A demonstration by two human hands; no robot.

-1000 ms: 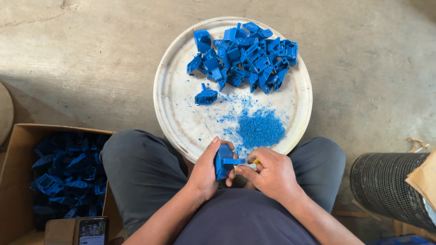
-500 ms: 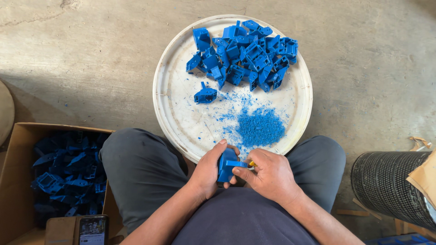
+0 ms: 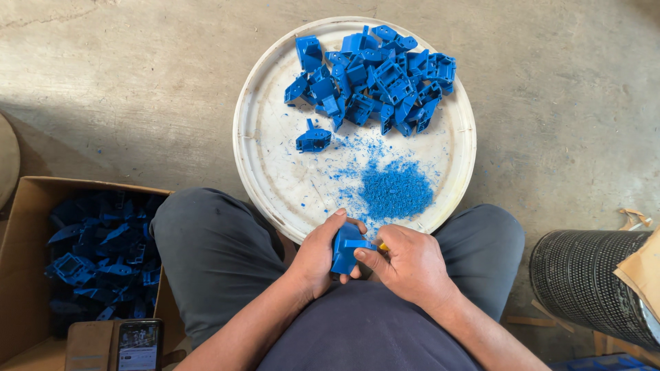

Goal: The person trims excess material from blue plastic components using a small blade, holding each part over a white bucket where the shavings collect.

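Here, over lap: I watch left hand [image 3: 317, 257] wrapped tight round blue plastic part [image 3: 344, 249], held just below near rim of white round tray [image 3: 256, 172]. Right hand [image 3: 409, 264] pinched shut on small yellow-handled tool [image 3: 382, 246], tip against part's edge; blade itself hidden. Shavings pile [image 3: 393, 192] on tray, heap of blue parts [image 3: 375, 79] at far side, cardboard box [image 3: 27, 206] w/ more at left. My judgement: keep part steady, trim w/ short strokes away from fingers, over tray.
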